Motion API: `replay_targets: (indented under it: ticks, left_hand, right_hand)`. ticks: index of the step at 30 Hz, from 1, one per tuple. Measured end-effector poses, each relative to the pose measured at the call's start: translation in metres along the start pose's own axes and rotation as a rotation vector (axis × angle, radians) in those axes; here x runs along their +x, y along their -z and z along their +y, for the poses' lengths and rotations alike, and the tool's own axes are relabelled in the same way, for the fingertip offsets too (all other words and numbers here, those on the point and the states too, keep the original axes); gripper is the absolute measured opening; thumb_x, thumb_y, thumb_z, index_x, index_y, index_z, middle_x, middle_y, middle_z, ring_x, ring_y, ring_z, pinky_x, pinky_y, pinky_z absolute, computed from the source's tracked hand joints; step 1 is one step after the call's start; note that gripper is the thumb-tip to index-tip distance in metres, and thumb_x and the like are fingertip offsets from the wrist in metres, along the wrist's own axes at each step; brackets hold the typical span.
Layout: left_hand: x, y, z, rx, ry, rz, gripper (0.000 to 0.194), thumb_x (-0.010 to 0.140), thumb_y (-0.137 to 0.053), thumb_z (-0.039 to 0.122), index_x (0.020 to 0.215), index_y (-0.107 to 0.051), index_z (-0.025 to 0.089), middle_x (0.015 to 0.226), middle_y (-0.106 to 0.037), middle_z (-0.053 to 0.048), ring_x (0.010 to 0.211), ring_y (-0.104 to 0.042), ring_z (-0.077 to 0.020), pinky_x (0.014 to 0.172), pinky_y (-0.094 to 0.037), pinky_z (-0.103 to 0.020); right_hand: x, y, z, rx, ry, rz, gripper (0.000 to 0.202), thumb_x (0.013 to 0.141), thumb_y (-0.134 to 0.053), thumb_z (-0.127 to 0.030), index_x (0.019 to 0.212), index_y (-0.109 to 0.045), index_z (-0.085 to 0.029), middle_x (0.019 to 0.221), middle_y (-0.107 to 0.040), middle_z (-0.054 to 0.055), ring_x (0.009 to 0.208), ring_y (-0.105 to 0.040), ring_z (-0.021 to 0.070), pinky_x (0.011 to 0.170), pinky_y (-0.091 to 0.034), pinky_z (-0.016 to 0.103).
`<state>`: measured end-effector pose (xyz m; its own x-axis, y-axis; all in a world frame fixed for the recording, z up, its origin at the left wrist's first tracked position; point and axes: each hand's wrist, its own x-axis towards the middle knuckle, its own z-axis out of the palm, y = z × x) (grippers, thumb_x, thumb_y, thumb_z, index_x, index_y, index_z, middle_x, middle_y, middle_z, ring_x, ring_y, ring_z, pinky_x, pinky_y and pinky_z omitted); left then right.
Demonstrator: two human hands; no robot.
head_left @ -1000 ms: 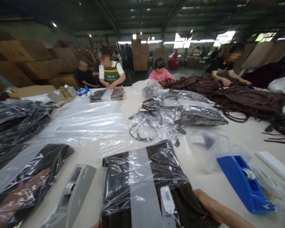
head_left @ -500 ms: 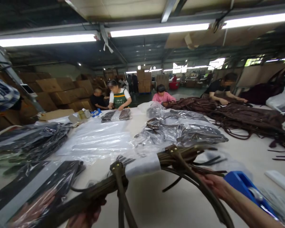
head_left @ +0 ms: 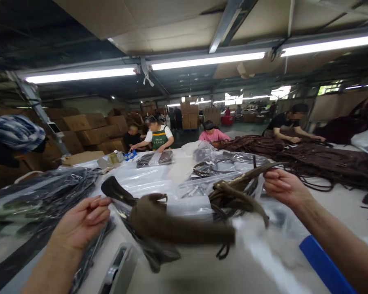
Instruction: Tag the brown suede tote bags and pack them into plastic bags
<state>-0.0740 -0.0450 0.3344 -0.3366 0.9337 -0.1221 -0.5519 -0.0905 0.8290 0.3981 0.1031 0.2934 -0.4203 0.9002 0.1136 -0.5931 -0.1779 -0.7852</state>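
An olive-brown strapped item (head_left: pixel 184 228), with a pale band round its middle, hangs above the table between my two hands; its lower part is blurred. My left hand (head_left: pixel 86 222) is closed at the item's left end, fingers pinched on what looks like clear plastic beside a dark strap end. On the right, my right hand (head_left: pixel 286 188) pinches the item's strap and plastic at its upper right end. Clear plastic hangs down around both sides of the item.
Plastic-wrapped dark pieces (head_left: pixel 49 192) lie at the left. A grey tape dispenser (head_left: pixel 119 269) stands at the front, a blue one (head_left: pixel 325 265) front right. Wrapped bundles (head_left: pixel 230 161) and brown strapped goods (head_left: pixel 328 159) lie farther back. Several people work across the table.
Both hands have risen, my left hand coming out from under the item. The item now hangs lower and loosely between them. The grey dispenser has come into view, and the camera has tilted up.
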Motion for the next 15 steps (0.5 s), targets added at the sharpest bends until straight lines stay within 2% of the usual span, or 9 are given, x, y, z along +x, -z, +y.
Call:
replay_targets:
  ticks: [5,8,11,15]
  left_hand:
    - [0.008,-0.035,0.046,0.054,-0.072,-0.008,0.025,0.074,-0.026,-0.001,0.058,-0.035,0.016,0.047,-0.034,0.006,0.030,-0.025,-0.0014,0.026,-0.019,-0.012]
    - [0.010,-0.050,0.069,0.080,-0.189,0.050,0.024,0.073,-0.027,-0.002,0.063,-0.042,0.013,0.046,-0.032,0.006,0.031,-0.023,-0.0019,0.027,-0.018,-0.012]
    - [0.011,-0.062,0.087,0.028,-0.217,0.056,0.025,0.074,-0.025,-0.002,0.060,-0.040,0.013,0.047,-0.033,0.006,0.031,-0.022,-0.0010,0.027,-0.018,-0.011]
    - [0.010,-0.067,0.099,-0.082,-0.231,0.086,0.025,0.072,-0.025,-0.005,0.065,-0.044,0.010,0.047,-0.034,0.006,0.030,-0.022,-0.0018,0.026,-0.019,-0.012]
  right_hand:
    - [0.019,-0.020,-0.035,0.105,0.076,0.026,0.020,0.075,-0.037,-0.005,0.060,-0.040,-0.017,0.042,-0.045,-0.008,0.023,-0.032,-0.0011,0.027,-0.020,0.013]
    - [0.017,-0.034,-0.065,0.159,0.181,0.020,0.018,0.078,-0.036,-0.007,0.065,-0.042,-0.017,0.040,-0.044,-0.010,0.023,-0.034,-0.0009,0.028,-0.020,0.014]
    - [0.015,-0.055,-0.091,0.158,0.225,0.009,0.019,0.080,-0.033,-0.007,0.068,-0.043,-0.017,0.040,-0.044,-0.011,0.022,-0.034,-0.0010,0.028,-0.020,0.015]
    - [0.021,-0.076,-0.104,0.054,0.207,0.088,0.025,0.084,-0.027,-0.008,0.067,-0.044,-0.015,0.039,-0.042,-0.012,0.023,-0.030,-0.0030,0.030,-0.016,0.013]
